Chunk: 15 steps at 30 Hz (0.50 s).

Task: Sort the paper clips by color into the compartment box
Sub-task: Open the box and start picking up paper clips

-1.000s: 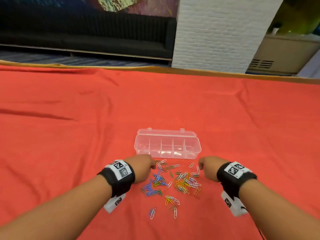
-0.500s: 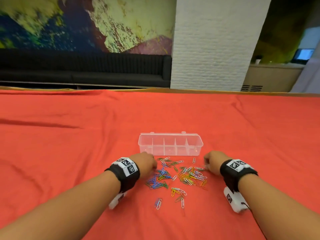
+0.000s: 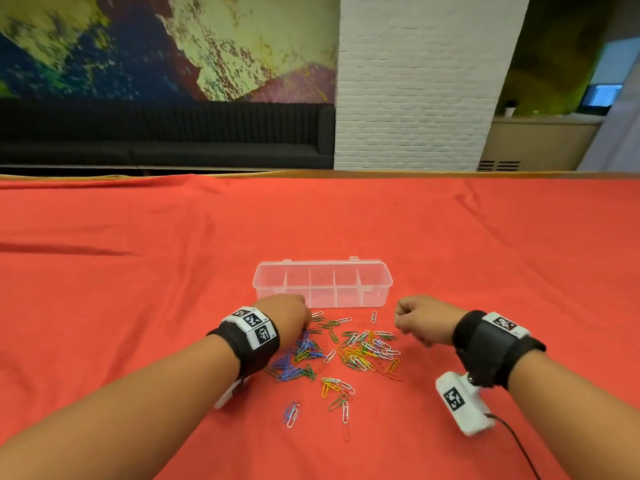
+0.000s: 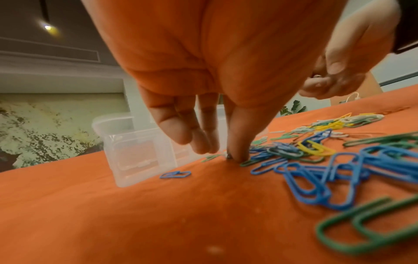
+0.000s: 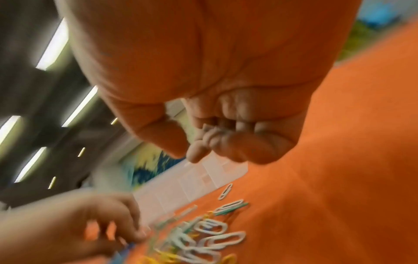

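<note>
A clear compartment box (image 3: 322,271) with several divisions stands on the red cloth; I see no clips inside it. Just in front of it lies a heap of mixed paper clips (image 3: 349,351), blue, green, yellow, white and orange. My left hand (image 3: 306,317) is at the heap's left edge. In the left wrist view its thumb and forefinger (image 4: 237,142) point down and meet on a green clip (image 4: 248,162) on the cloth. My right hand (image 3: 398,313) hovers right of the heap, curled. In the blurred right wrist view its fingers (image 5: 203,142) pinch a pale clip (image 5: 204,127).
The red cloth (image 3: 138,271) covers a wide table whose far edge (image 3: 311,173) runs below a black sofa and a white brick pillar. A few stray clips (image 3: 292,414) lie nearer to me. A single blue clip (image 4: 175,174) rests beside the box's left end (image 4: 140,157).
The head view has tilted up. My right hand has risen off the heap and drawn back to the right, fingers curled. My left hand has stayed at the heap's left edge.
</note>
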Tool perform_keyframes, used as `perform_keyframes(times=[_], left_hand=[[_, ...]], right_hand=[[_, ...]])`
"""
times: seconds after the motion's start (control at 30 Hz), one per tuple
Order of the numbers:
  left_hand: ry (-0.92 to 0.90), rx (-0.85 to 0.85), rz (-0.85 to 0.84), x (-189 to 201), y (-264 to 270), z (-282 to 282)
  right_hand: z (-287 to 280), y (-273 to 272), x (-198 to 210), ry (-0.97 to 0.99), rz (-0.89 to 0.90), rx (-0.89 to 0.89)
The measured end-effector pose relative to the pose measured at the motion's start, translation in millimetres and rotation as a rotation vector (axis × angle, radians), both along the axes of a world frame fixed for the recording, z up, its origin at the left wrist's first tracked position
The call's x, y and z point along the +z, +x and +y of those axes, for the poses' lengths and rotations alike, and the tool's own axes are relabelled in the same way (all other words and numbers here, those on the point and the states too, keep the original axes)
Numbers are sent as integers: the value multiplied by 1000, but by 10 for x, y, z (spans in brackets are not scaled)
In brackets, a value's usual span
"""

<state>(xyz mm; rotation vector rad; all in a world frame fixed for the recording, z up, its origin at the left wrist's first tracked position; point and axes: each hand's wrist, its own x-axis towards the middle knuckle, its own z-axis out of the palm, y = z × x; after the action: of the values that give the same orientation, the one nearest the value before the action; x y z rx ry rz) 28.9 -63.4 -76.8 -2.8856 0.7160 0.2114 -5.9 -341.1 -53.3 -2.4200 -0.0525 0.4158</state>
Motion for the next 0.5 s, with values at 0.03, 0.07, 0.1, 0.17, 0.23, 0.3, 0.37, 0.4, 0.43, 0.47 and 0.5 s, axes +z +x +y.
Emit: perform_keyframes(times=[0.03,0.07,0.1,0.17,0.23,0.3,0.37,0.4,0.43,0.47,0.5], left_hand=[[-8,1,3,-3,0,23],[-27,18,14,0,2,54],[-67,44,27,16,0,85],[-197,102,53,62,-6,155],[-431,188,109,124,10,226],[-766,298,283,180,-7,275],[-987,378,448,238,-74,335],[-1044,398,494,264,-98,367],[-1075,408,535,284,-127,396],[-1096,417,571,299,-152,425],[-1114,427,599,311,-170,447]], right_hand=[[34,48,15,-197,-74,97],[90,86,27,-374,-136,183],[154,128,27,-518,-172,242],[249,238,-17,-658,-169,294],[294,359,-73,-672,-166,304],[318,435,-79,-671,-195,292],[343,434,-72,-681,-205,276],[351,426,-78,-683,-203,275],[355,413,-89,-688,-199,275],[351,402,-111,-691,-189,267],[345,390,-121,-685,-186,255]])
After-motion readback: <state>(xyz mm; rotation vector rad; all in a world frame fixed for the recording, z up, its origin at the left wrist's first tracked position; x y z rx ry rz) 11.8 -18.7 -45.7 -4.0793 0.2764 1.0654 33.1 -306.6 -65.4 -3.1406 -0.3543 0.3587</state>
